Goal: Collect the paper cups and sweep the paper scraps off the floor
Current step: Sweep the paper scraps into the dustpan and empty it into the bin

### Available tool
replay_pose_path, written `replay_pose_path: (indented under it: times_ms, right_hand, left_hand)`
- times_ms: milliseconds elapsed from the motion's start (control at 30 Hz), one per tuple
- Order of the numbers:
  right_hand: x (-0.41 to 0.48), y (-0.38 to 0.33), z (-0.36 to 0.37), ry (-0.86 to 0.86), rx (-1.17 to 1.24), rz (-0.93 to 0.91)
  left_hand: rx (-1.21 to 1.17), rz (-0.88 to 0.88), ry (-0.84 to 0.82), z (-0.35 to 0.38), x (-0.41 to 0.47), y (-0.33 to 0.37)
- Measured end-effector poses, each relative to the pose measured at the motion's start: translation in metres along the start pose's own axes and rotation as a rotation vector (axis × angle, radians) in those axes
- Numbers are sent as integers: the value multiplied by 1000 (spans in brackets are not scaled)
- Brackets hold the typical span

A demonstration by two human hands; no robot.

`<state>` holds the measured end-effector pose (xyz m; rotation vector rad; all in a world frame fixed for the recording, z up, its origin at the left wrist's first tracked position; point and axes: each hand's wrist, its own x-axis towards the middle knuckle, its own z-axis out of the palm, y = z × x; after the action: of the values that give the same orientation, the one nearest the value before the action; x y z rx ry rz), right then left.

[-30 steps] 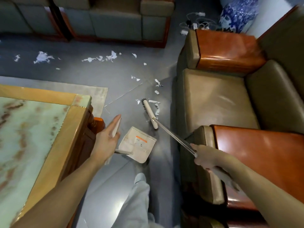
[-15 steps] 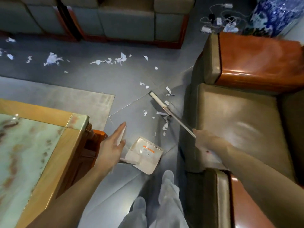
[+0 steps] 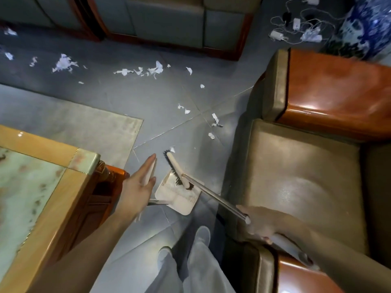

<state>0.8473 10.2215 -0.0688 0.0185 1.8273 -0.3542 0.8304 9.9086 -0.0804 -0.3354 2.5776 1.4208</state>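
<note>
Both hands are occupied at lower centre: the dustpan handle (image 3: pixel 149 173) is pinched between thumb and nearly straight fingers of the left hand (image 3: pixel 137 188) to steady it, while the broom shaft (image 3: pixel 213 195) is gripped in the right hand (image 3: pixel 260 226). Paper scraps (image 3: pixel 148 70) are scattered across the floor (image 3: pixel 127 98) above.

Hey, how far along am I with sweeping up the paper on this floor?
Early on. Done: nothing plainly; I cannot tell if anything lies in the dustpan. In hand: your right hand grips the broom, its head at the pan's mouth, and your left hand holds the pan's handle. Left: paper scraps beside the armchair and more strewn before the far sofa. No paper cups show.
</note>
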Motion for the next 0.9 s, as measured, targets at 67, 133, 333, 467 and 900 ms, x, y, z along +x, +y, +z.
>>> replay_pose_path:
  times_ms: [67, 133, 333, 467, 900]
  right_hand:
    - [-16, -1, -6, -13, 59, -4]
    - [-28, -2, -11, 3, 22, -2]
    - [-31, -18, -45, 104, -121, -43]
    - [-4, -49, -75, 167, -137, -23]
    - [82, -183, -43, 173, -281, 5]
  left_hand:
    - [-26, -7, 1, -4, 0, 0]
    - [-51, -23, 5, -11, -3, -2]
    - [-101, -62, 64, -30, -14, -10]
    - [-79, -92, 115, -48, -20, -17]
    - [49, -136, 158, -133, 26, -80]
